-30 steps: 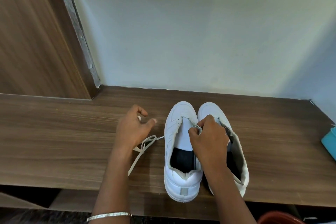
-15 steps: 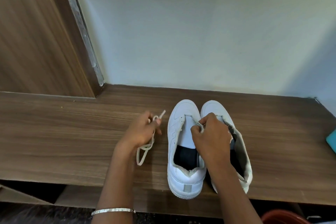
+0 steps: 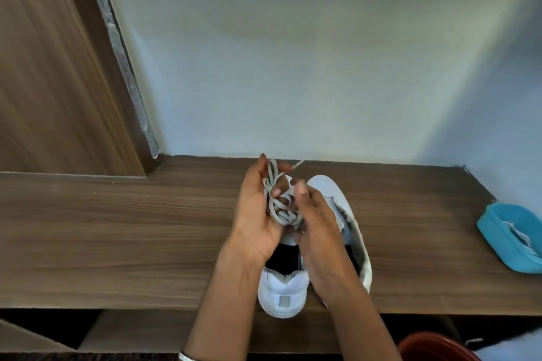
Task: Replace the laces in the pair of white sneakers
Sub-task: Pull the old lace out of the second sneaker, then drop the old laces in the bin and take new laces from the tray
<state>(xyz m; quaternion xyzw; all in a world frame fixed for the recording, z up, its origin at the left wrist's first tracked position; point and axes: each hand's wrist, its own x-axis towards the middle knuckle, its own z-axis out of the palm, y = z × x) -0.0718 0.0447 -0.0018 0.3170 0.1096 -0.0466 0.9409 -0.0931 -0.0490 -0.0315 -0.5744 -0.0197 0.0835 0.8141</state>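
Two white sneakers stand side by side on the wooden shelf point(image 3: 117, 231), heels toward me: the left sneaker point(image 3: 283, 291) and the right sneaker point(image 3: 353, 220). Both hands are raised together above their tongues. My left hand point(image 3: 258, 214) holds a bunched white lace point(image 3: 277, 199) in its palm, with one lace end sticking out past the fingertips. My right hand point(image 3: 316, 223) is beside it, its fingers on the same tangle. The front of the left sneaker is hidden behind my hands.
A blue plastic container point(image 3: 510, 236) lies at the right end of the shelf. A wooden panel point(image 3: 52, 67) rises at the left and a pale wall point(image 3: 322, 67) stands behind. A reddish-brown rim point(image 3: 434, 347) shows at the bottom right, below the shelf.
My left hand picked the lace up from the shelf left of the sneakers and carried it over them. My right hand left the sneaker's eyelet area and joined the left hand on the lace.
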